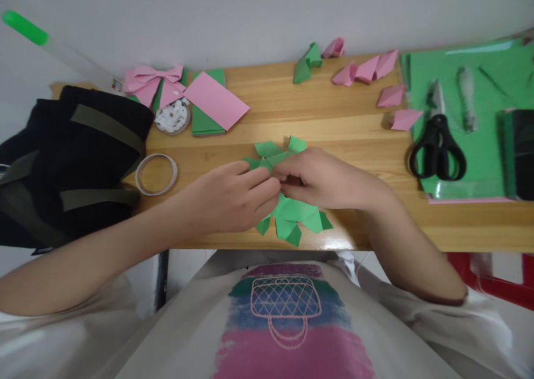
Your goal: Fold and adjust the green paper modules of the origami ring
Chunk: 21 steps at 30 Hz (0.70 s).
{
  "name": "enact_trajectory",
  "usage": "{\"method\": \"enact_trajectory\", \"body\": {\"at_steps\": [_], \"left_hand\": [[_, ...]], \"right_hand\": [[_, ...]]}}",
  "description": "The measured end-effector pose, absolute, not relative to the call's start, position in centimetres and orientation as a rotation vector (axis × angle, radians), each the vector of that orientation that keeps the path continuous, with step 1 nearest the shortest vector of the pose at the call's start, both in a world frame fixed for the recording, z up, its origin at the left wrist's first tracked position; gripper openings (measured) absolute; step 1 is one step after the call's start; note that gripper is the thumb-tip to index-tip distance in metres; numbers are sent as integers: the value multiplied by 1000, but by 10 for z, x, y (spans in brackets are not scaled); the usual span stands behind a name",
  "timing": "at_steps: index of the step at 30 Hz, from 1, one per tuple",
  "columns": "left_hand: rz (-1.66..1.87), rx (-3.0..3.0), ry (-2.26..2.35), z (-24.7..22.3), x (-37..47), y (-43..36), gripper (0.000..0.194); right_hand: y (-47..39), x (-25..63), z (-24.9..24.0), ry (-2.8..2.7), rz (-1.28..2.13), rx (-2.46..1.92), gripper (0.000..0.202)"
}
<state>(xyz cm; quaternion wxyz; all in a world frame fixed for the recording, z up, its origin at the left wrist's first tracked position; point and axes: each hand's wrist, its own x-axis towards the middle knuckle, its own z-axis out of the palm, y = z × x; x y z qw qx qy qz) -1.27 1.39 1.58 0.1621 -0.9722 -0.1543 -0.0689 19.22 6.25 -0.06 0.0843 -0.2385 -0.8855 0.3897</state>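
Note:
A green folded-paper origami piece [292,223] with several pointed flaps lies near the table's front edge. Both hands meet over its middle and cover that part. My left hand [237,195] comes in from the left, its fingers bent and pressed together on the paper. From the right, my right hand [317,176] pinches with thumb and fingers at the same spot, fingertips touching or nearly touching the left ones. What exactly lies between the fingertips is mostly hidden. Green flaps show above and below the hands.
Pink folded pieces [367,70] and a green one [307,63] lie at the back. Black-handled scissors [438,145] rest on green sheets [484,170] at right. Leftward are a tape roll [156,175], pink paper [217,101], a pink bow [154,84] and a black bag [79,156].

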Motion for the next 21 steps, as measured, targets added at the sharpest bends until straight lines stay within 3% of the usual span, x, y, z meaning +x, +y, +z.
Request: {"method": "enact_trajectory", "body": {"at_steps": [13, 21], "left_hand": [[-460, -2626, -361, -1, -29, 8, 15], [-717, -2558, -757, -9, -27, -13, 12]], "right_hand": [[63, 193, -3, -2584, 1247, -701, 14], [62, 193, -7, -2508, 1280, -714, 14]]}}
